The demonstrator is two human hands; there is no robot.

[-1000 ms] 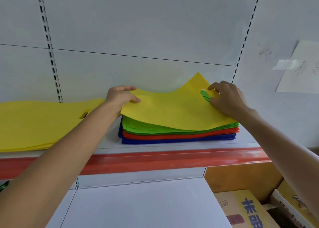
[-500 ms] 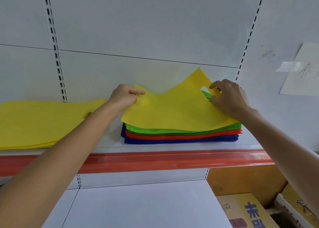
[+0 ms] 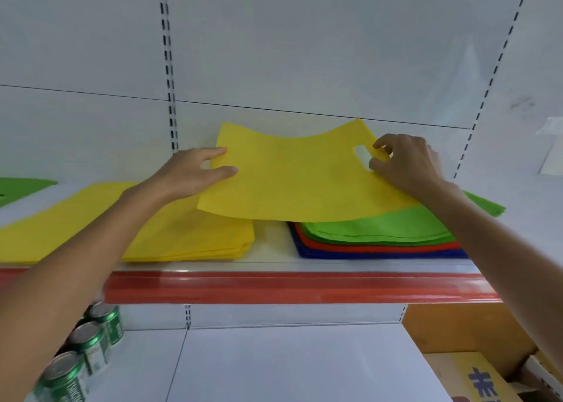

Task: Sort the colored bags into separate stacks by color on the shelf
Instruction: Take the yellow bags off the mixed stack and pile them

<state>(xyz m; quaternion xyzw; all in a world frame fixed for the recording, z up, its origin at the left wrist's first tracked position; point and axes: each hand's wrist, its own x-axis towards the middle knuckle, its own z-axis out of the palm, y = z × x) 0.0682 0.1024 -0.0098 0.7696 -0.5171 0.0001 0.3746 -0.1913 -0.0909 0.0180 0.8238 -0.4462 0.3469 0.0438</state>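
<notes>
Pinching the yellow bag (image 3: pixel 298 176) at both short edges: left grip (image 3: pixel 192 170) with thumb pressed on top of the left edge and forefinger behind it, right grip (image 3: pixel 408 164) with thumb and forefinger closed on the strip beside the handle cutout (image 3: pixel 362 153). Held in the air between the two, sagging in the middle, far corners raised toward the back panel (image 3: pixel 304 51). Hanging partly over the mixed stack, green bags (image 3: pixel 380 225) on top, then red bags (image 3: pixel 380 245), then blue bags (image 3: pixel 365 254), and partly over the yellow stack (image 3: pixel 182 234) just to the left. All on the shelf (image 3: pixel 271 243), red strip (image 3: pixel 289 289) along its front. Cans (image 3: pixel 91 340) on the level below, at left.
</notes>
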